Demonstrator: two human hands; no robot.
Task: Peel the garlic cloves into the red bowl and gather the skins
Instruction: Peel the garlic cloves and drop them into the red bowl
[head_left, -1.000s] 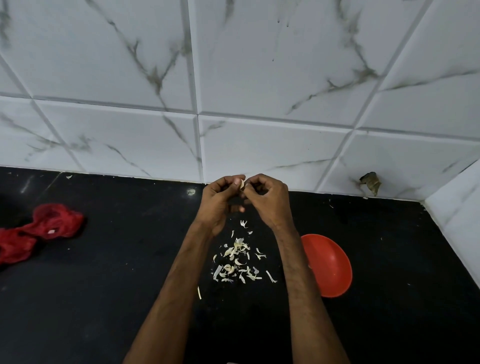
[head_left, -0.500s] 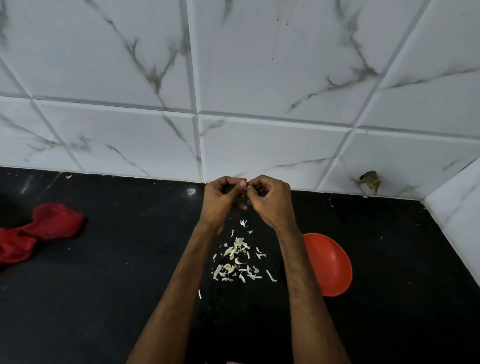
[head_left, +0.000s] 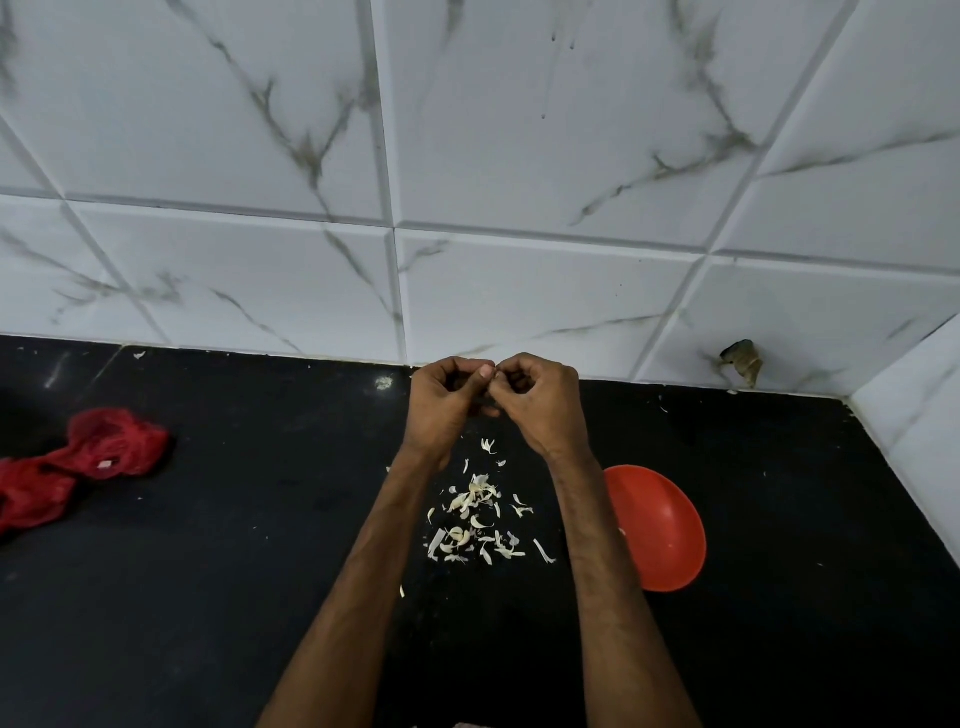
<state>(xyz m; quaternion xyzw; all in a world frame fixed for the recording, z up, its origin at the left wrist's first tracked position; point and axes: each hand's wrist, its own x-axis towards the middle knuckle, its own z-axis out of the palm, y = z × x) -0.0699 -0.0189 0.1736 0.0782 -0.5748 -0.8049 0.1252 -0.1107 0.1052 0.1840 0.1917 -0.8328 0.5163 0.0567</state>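
Here, forearms (head_left: 353, 597) are cut off at bottom edge; garlic skins (head_left: 480, 519) lie scattered between them on the black countertop (head_left: 208, 597), and the right one hides part of the red bowl (head_left: 660, 530) just beside them. Farther back, a red mesh bundle (head_left: 78, 473) lies at far left, below a white marble-look tiled wall (head_left: 519, 156). Left hand (head_left: 441, 402) & right hand (head_left: 540, 402) meet near the wall, fingers curled tight, tips pinching a barely visible garlic clove (head_left: 496, 372).

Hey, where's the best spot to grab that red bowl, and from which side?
Probably pinch the red bowl by its right rim, coming from the right and above. It sits open side up on the counter, that rim is bare, and the right forearm covers its left edge.
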